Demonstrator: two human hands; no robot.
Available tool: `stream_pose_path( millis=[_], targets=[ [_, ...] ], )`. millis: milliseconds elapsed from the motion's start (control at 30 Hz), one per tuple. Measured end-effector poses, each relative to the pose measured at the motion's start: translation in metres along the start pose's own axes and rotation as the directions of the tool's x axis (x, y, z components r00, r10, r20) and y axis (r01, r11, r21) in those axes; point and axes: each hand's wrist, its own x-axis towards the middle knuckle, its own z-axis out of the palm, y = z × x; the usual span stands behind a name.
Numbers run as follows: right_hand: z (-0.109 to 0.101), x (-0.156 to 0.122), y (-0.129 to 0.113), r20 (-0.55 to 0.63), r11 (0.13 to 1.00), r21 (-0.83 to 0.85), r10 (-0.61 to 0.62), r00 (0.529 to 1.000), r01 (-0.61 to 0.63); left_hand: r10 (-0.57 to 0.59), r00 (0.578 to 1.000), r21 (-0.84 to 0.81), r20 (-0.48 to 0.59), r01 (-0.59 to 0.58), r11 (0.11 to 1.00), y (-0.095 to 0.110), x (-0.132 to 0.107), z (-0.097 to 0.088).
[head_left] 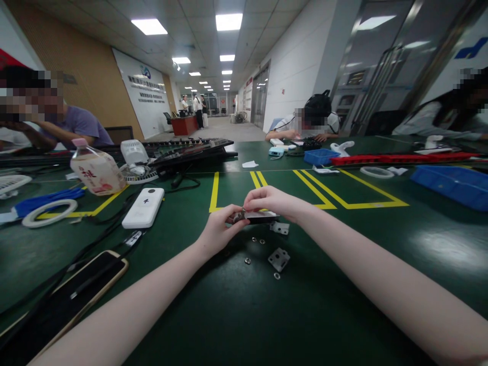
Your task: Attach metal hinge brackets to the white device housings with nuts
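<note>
My left hand [219, 231] is closed, thumb and fingers pinching a small metal part [239, 217] above the table. My right hand [269, 198] meets it there with fingertips pressed together at the part's upper edge. Whatever the right fingers hold is too small to make out. Just under the right hand is a dark flat piece [261, 220] with a pale top, partly covered by the hand. A grey metal bracket [280, 228] lies close by, and a second metal bracket [279, 259] sits nearer to me. Several small metal rings [247, 261] are scattered around them.
On the left are a white power bank [144, 208], black cables, a phone-like dark slab [72, 300], a tape roll [49, 213] and a drink bottle [97, 170]. A blue tray [452, 185] stands at right. People sit across the green table [343, 284].
</note>
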Motion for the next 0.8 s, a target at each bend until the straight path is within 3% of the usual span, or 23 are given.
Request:
stream_pose_path(
  millis=[367, 433, 500, 567, 633, 700, 800],
  targets=[
    [0.011, 0.004, 0.002, -0.031, 0.989, 0.135, 0.069, 0.997, -0.065, -0.003, 1.0, -0.05, -0.002, 0.003, 0.999, -0.003, 0.0, 0.003],
    [0.006, 0.004, 0.001, -0.031, 0.996, 0.077, 0.047, 0.998, -0.044, -0.006, 1.0, -0.075, -0.002, 0.006, 0.997, -0.004, 0.001, 0.004],
    [-0.006, 0.002, 0.0, -0.055, 0.996, -0.088, 0.005, 0.998, -0.01, -0.021, 1.0, -0.091, -0.004, 0.021, 0.996, -0.005, 0.001, 0.005],
    [-0.023, -0.001, 0.0, -0.101, 0.913, -0.407, -0.006, 0.995, -0.036, -0.043, 0.999, -0.092, -0.009, 0.042, 0.995, -0.005, 0.001, 0.005],
    [-0.043, -0.007, 0.002, -0.158, 0.684, -0.714, 0.051, 0.986, -0.15, -0.053, 0.999, -0.071, -0.006, 0.053, 0.996, -0.005, 0.001, 0.004],
    [-0.059, -0.013, 0.005, -0.18, 0.543, -0.807, 0.15, 0.972, -0.233, -0.059, 0.998, -0.044, -0.001, 0.059, 0.997, -0.005, 0.001, 0.003],
    [-0.072, -0.02, 0.012, -0.111, 0.519, -0.814, 0.302, 0.947, -0.261, -0.087, 0.996, -0.031, 0.003, 0.087, 0.996, -0.004, 0.002, 0.002]
  ],
)
